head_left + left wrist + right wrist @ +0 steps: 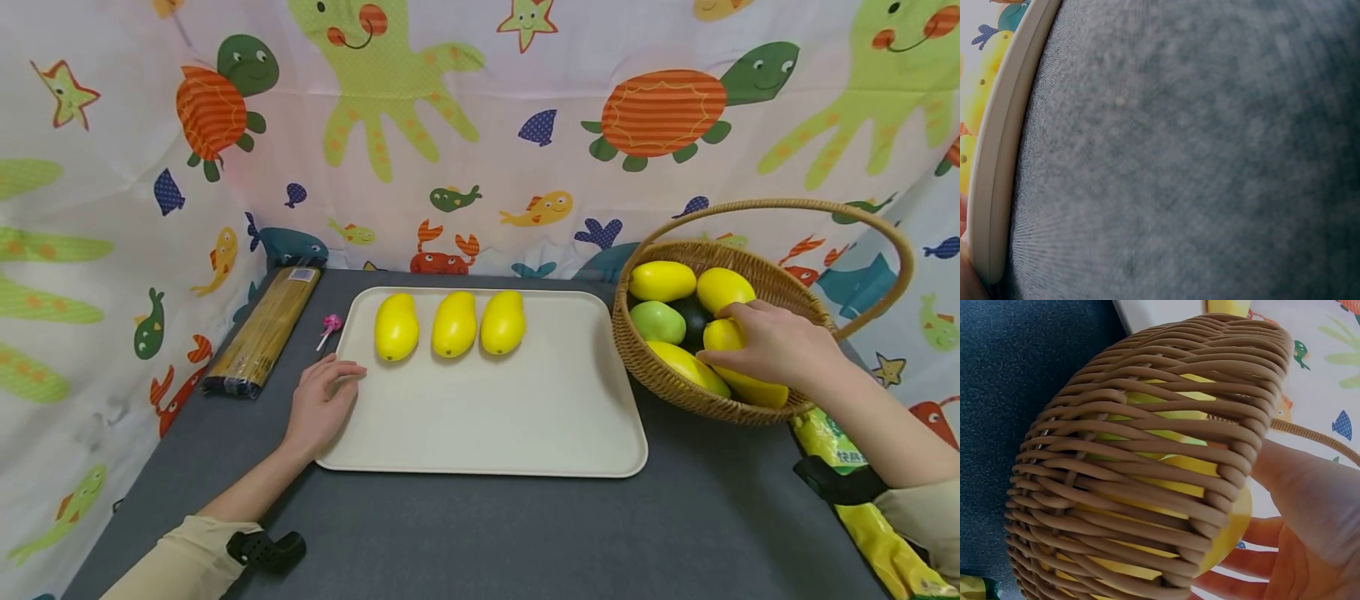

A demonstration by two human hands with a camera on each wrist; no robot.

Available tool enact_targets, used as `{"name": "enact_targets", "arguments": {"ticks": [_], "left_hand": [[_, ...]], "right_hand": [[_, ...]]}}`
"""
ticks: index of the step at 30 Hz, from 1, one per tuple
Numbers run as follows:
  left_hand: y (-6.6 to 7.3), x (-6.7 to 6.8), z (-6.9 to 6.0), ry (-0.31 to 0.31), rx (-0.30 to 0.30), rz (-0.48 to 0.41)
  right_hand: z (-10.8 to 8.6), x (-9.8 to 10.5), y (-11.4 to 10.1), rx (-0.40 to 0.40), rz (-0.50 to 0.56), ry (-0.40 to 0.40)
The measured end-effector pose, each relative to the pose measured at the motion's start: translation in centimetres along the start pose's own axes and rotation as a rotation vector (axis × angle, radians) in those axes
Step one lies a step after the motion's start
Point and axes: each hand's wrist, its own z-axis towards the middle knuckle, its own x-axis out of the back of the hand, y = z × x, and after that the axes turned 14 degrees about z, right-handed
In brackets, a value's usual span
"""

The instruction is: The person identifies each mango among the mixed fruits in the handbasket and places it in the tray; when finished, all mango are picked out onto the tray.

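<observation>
Three yellow mangoes (396, 327) (454, 324) (503, 322) lie in a row along the back of a cream tray (487, 417). My left hand (322, 404) rests on the tray's left rim, fingers loosely bent. At the right, my right hand (780, 342) reaches into a wicker basket (675, 396), with thumb and fingers around a yellow mango (722, 335). About it in the basket are a green fruit (657, 322), a dark fruit (692, 321) and several more yellow fruits (663, 281). In the right wrist view, basket weave (1141, 462) hides part of the fruit.
A long pack of brown sticks (266, 329) lies at the back left, near a pink lollipop (330, 327). Under my right forearm is a yellow-green packet (828, 433). The basket's tall handle (787, 202) arches above it. A patterned cloth (480, 108) hangs behind the grey table (480, 533).
</observation>
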Motion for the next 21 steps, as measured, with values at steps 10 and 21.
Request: {"name": "enact_targets", "arguments": {"ticks": [10,21], "left_hand": [[0.2,0.1,0.0,-0.021,0.012,0.000],[0.1,0.0,0.1,-0.017,0.011,-0.001]], "right_hand": [[-0.1,0.5,-0.4,0.047,0.018,-0.019],[-1.5,2.6,-2.9,0.072,0.082,0.138]]}}
